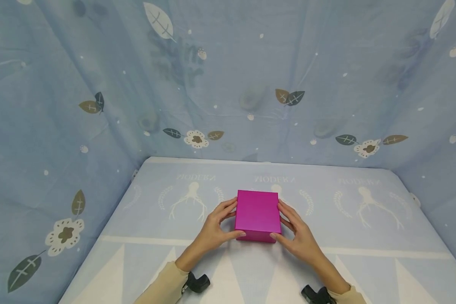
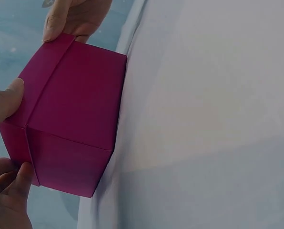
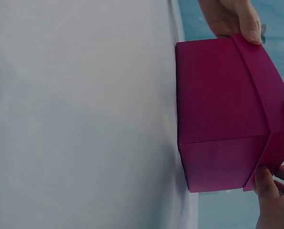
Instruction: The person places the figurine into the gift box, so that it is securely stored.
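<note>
A magenta lidded box (image 1: 257, 213) sits on the table, its plain square top facing up. In both wrist views its lid (image 2: 42, 81) covers the upper part of the box body (image 3: 218, 90), with the lid's edge showing as a line along the sides. My left hand (image 1: 214, 228) grips the lid at the left, thumb on the near face and fingers along the side. Mirroring it, my right hand (image 1: 299, 234) holds the lid at the right, thumb near the front corner. The box's inside is hidden.
A pale blue and white patterned cloth (image 1: 156, 261) covers the table. Blue curtains (image 1: 228, 76) with leaf and flower prints hang behind and at the sides. Dark wrist devices (image 1: 198, 283) show at both sleeves.
</note>
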The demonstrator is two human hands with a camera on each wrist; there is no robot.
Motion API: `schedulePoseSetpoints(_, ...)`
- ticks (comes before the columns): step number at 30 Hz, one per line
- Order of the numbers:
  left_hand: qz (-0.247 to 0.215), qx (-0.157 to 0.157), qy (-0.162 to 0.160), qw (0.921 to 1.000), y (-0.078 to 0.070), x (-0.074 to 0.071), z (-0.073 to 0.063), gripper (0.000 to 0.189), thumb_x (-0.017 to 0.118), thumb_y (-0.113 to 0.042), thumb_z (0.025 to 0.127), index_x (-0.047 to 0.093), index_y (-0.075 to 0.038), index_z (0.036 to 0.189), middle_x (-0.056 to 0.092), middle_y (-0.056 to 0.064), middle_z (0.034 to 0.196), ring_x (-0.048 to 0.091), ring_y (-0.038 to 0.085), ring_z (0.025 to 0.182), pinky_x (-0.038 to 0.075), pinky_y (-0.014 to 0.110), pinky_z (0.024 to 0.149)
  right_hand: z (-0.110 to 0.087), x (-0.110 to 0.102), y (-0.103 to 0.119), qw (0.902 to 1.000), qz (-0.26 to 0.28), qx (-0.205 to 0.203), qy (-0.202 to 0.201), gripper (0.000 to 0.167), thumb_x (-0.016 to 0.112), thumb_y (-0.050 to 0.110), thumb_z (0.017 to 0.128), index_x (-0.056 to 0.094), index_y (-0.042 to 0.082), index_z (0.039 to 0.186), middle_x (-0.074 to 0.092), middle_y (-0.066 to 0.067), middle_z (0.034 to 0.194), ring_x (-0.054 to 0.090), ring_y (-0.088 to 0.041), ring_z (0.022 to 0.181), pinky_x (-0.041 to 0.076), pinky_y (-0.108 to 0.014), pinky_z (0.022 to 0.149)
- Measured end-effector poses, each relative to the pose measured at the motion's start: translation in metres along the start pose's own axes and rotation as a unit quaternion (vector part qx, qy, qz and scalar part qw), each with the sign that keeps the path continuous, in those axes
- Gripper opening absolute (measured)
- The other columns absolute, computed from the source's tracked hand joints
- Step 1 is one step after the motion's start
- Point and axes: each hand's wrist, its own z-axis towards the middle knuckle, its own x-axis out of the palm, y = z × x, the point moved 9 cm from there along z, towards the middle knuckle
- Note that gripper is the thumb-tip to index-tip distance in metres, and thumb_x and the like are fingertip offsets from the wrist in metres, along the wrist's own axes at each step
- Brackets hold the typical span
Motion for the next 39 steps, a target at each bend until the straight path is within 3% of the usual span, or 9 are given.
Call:
schedulePoseSetpoints(6,-0.005,-0.012,0.008,0.9999,-0.011,-0.003,0.004,0.078,0.083,0.003,0.072,0.042,0.018,0.137,0.044,0.034,0.139,0.051,0.047,0.124,0.050,0.048,0.095,0.005,0.001,0.015,0.9999,-0.011,0.006,-0.003,0.079,0.078,-0.011,0.073,0.037,-0.017,0.141,0.034,-0.036,0.147,0.040,-0.043,0.131,0.044,-0.017,0.099)
schedulePoseSetpoints(9,-0.003,-0.011,0.009,0.9999,-0.009,-0.002,0.003,0.078,0.083,0.004,0.072,0.042,0.018,0.137,0.044,0.034,0.139,0.051,0.047,0.124,0.050,0.047,0.094,0.005,0.001,0.015,0.9998,-0.014,0.010,-0.003,0.078,0.078,-0.012,0.073,0.039,-0.017,0.140,0.035,-0.036,0.146,0.041,-0.050,0.127,0.045,-0.017,0.097)
schedulePoseSetpoints(18,-0.004,-0.013,0.006,0.9999,-0.001,0.000,0.000,0.077,0.084,0.002,0.072,0.044,0.017,0.137,0.045,0.033,0.139,0.050,0.046,0.125,0.050,0.047,0.094,-0.002,0.003,-0.016,0.9996,-0.008,0.023,0.012,0.082,0.080,0.001,0.077,0.037,-0.005,0.147,0.034,-0.024,0.152,0.040,-0.040,0.134,0.044,-0.016,0.099)
schedulePoseSetpoints(27,-0.021,-0.026,0.006,0.9994,0.004,0.001,-0.004,0.077,0.083,0.003,0.072,0.045,0.015,0.137,0.045,0.033,0.138,0.049,0.046,0.126,0.048,0.049,0.096,-0.001,0.007,-0.015,0.9992,-0.007,0.028,0.029,0.082,0.079,0.005,0.080,0.035,-0.003,0.148,0.034,-0.022,0.153,0.038,-0.043,0.135,0.043,-0.016,0.099)
schedulePoseSetpoints(33,-0.012,-0.014,-0.002,0.9998,0.005,0.000,-0.005,0.079,0.084,0.004,0.070,0.043,0.016,0.137,0.047,0.034,0.134,0.054,0.047,0.120,0.050,0.048,0.094,-0.001,0.009,-0.018,0.9986,-0.014,0.034,0.037,0.083,0.080,0.005,0.080,0.034,-0.004,0.148,0.033,-0.022,0.153,0.038,-0.042,0.136,0.042,-0.015,0.100)
schedulePoseSetpoints(39,-0.022,-0.021,0.001,0.9996,0.011,0.003,-0.008,0.081,0.084,0.002,0.071,0.041,0.015,0.139,0.048,0.032,0.134,0.052,0.046,0.123,0.049,0.047,0.096,-0.003,0.008,-0.021,0.9978,-0.043,0.031,0.039,0.083,0.080,0.003,0.078,0.035,-0.009,0.146,0.038,-0.024,0.149,0.043,-0.041,0.133,0.047,-0.024,0.098)
